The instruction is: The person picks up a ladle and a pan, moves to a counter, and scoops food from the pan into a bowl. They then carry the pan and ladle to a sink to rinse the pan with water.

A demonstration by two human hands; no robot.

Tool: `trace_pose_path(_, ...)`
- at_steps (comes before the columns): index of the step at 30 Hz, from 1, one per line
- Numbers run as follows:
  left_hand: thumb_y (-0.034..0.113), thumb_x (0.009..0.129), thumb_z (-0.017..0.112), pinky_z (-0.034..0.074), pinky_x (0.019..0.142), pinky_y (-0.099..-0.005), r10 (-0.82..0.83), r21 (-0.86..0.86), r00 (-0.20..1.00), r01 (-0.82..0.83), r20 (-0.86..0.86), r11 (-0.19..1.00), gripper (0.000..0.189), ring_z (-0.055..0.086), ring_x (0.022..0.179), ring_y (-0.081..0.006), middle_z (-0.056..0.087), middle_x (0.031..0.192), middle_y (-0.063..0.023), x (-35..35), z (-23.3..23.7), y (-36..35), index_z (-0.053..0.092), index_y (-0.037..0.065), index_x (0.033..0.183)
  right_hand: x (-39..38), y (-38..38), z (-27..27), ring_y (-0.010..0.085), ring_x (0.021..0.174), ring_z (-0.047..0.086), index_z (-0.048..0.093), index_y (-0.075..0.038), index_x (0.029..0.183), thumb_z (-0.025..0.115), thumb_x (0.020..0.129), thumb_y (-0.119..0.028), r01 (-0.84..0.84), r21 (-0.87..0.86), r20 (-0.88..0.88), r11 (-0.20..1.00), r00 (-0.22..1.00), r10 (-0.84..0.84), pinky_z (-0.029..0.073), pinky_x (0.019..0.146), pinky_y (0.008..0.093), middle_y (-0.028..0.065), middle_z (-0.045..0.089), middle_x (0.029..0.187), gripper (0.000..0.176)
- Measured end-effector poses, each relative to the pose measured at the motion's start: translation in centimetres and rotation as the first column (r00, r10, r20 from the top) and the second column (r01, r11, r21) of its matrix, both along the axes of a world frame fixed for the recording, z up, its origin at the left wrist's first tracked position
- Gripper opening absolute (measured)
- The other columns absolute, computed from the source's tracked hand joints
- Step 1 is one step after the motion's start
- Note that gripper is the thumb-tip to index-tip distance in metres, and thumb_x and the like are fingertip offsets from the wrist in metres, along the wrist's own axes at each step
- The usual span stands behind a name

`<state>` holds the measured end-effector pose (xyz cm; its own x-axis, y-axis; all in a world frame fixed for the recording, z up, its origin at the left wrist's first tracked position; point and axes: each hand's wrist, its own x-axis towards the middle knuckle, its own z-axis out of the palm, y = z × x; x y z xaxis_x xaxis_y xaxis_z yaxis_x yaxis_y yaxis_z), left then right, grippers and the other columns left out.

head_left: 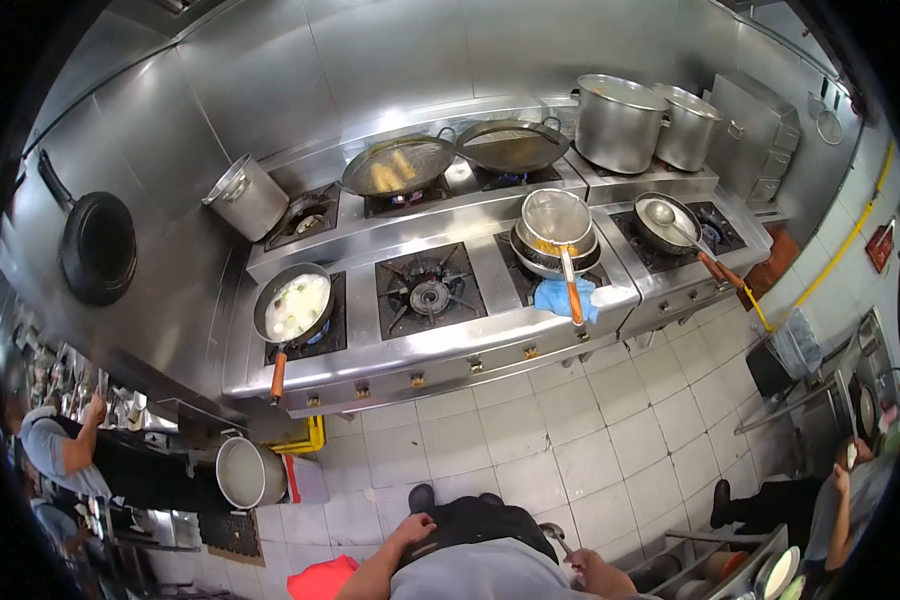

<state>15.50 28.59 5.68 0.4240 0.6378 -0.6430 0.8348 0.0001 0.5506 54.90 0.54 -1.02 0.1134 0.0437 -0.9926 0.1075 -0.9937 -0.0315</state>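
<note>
At the lower edge, my right hand [588,568] is closed around the handle of a metal ladle [551,530], whose round bowl points toward the stove. My left hand [417,528] rests against the dark apron [470,525] at my waist. Its fingers are curled, and anything inside them is hidden. Neither hand touches the stove. Across from me, a frying pan [294,305] with a wooden handle holds pale pieces in bubbling white liquid over a lit burner. A wok [430,165] at the back left contains long golden pieces in oil.
A second wok [515,150], stockpots [620,125] and a strainer [557,217] over a pan stand on the stove. Another pan [650,232] holds a ladle. A large pot [245,472] is on the floor side at left. People work at left and right.
</note>
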Motion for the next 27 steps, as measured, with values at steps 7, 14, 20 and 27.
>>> trace_pose_path(7, 0.035, 0.080, 0.062, 0.047, 0.088, -0.0360, 0.239, 0.003, 0.971, -0.239, -0.029, 0.971, 0.038, 0.061, 0.099, -0.0280, 0.065, 0.103, -0.0151, -3.2, 0.3, -1.9, 0.064, 0.005, 0.103, 1.9, 7.2, -0.8, 0.0170, 0.043, 0.044, 0.057, -0.005, 0.064, 0.065, 0.081, -0.030, -0.189, 0.099, 0.130, 0.977, 0.976, 0.176, 0.035, 0.040, 0.0353, 0.0060, 0.050, 0.053, 0.031)
trace_pose_path(14, 0.035, 0.080, 0.062, 0.048, 0.085, -0.0358, 0.235, -0.058, 0.970, -0.238, -0.061, 0.970, 0.036, 0.063, 0.093, -0.0275, 0.066, 0.098, -0.0146, -5.8, -2.4, -3.9, 0.065, 0.006, 0.101, 0.2, 12.6, 4.0, 0.0203, 0.044, 0.052, 0.057, 0.000, 0.057, 0.065, 0.080, -0.027, -0.212, 0.381, 0.268, 0.900, 0.957, 0.112, 0.042, 0.043, 0.0361, 0.0112, 0.054, 0.051, 0.037)
trace_pose_path(20, 0.037, 0.078, 0.064, 0.049, 0.082, -0.0360, 0.207, -0.080, 0.973, -0.215, -0.099, 0.973, 0.035, 0.063, 0.089, -0.0270, 0.067, 0.090, -0.0159, -10.0, -1.2, -8.0, 0.067, 0.006, 0.095, -4.2, 9.6, 2.7, 0.0210, 0.044, 0.051, 0.059, 0.004, 0.064, 0.065, 0.079, -0.023, -0.001, 0.396, 0.174, 0.918, 0.982, -0.074, 0.042, 0.043, 0.0348, 0.0124, 0.056, 0.055, 0.032)
trace_pose_path(27, 0.036, 0.077, 0.062, 0.049, 0.080, -0.0379, 0.514, -0.086, 0.857, -0.514, -0.028, 0.853, 0.037, 0.064, 0.087, -0.0311, 0.066, 0.091, -0.0183, -19.3, -6.8, -14.4, 0.066, 0.005, 0.096, -5.7, 0.6, -2.0, 0.0225, 0.057, 0.057, 0.066, 0.003, 0.082, 0.063, 0.078, -0.036, -0.530, 0.483, 0.265, 0.697, 0.847, 0.461, 0.046, 0.051, 0.0381, 0.0117, 0.061, 0.066, 0.039)
